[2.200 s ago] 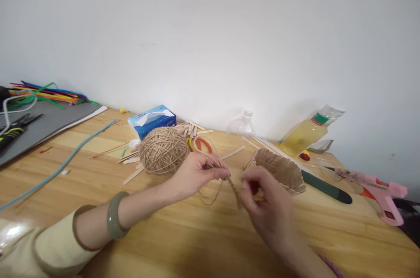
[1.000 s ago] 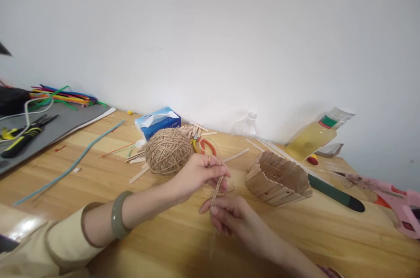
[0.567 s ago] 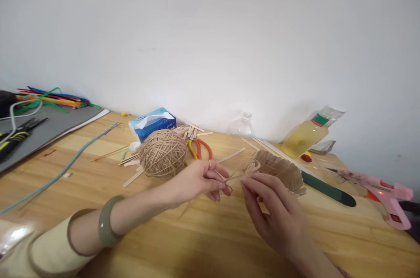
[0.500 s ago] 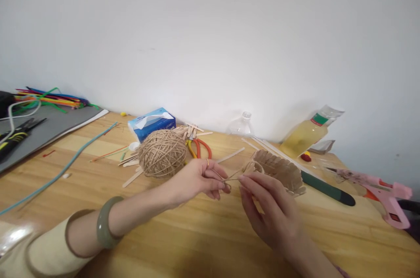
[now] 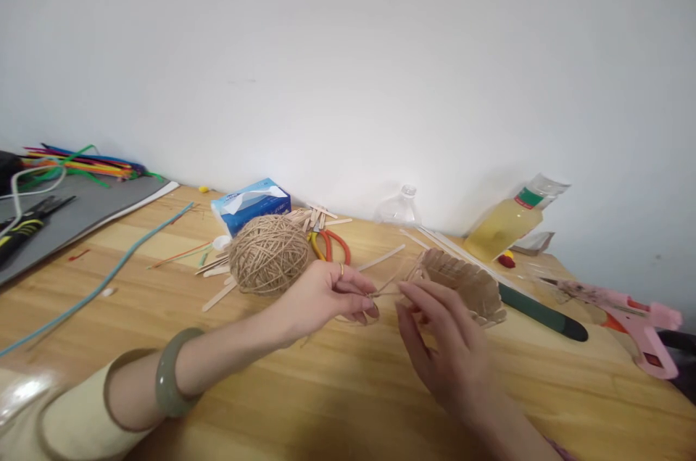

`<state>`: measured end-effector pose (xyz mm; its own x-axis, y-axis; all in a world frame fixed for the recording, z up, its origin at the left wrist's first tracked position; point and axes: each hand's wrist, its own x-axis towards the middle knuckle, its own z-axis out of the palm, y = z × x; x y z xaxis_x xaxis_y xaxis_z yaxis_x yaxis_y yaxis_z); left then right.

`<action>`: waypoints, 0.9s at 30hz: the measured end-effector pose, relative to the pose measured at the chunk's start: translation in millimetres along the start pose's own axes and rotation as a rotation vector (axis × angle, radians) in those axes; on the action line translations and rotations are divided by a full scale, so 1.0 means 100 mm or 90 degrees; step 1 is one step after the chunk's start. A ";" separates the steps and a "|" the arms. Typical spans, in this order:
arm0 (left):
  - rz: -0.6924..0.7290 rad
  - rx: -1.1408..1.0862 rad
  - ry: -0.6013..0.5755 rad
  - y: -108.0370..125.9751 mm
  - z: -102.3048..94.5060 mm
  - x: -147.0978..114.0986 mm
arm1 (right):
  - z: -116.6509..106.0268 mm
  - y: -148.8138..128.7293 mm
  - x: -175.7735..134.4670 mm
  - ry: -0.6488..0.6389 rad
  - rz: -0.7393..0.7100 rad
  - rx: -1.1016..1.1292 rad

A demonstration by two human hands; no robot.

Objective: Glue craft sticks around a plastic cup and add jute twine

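Between my two hands a thin piece of jute twine (image 5: 387, 293) is stretched over the wooden table. My left hand (image 5: 340, 296), with a ring and a green bangle on its arm, pinches one part of it between thumb and fingers. The twine's other side is gripped by the fingertips of my right hand (image 5: 443, 345). A large ball of jute twine (image 5: 269, 254) sits just behind my left wrist. Beyond my right hand stands a small basket of craft sticks (image 5: 462, 280), partly covered by my fingers.
Behind the ball are a blue tissue pack (image 5: 253, 204), orange-handled scissors (image 5: 338, 245) and loose craft sticks. A clear bottle top (image 5: 399, 207) and a yellowish bottle (image 5: 503, 225) stand by the wall. At right lies a pink glue gun (image 5: 636, 316); pliers (image 5: 27, 229) are at left.
The small loop at my left fingertips has shrunk from sight, and the twine between my hands looks straighter. Both hands have shifted only slightly.
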<state>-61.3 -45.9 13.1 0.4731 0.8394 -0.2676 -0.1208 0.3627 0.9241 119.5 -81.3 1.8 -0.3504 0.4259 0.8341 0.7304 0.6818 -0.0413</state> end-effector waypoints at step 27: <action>0.154 -0.019 0.062 0.20 -0.02 -0.12 | 0.22 -0.17 -0.14 -0.445 0.057 0.054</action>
<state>-71.1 -48.1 34.8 0.3413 0.9376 -0.0665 -0.2466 0.1576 0.9562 99.3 -85.4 -21.7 -0.6060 0.7454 0.2777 0.7362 0.6578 -0.1591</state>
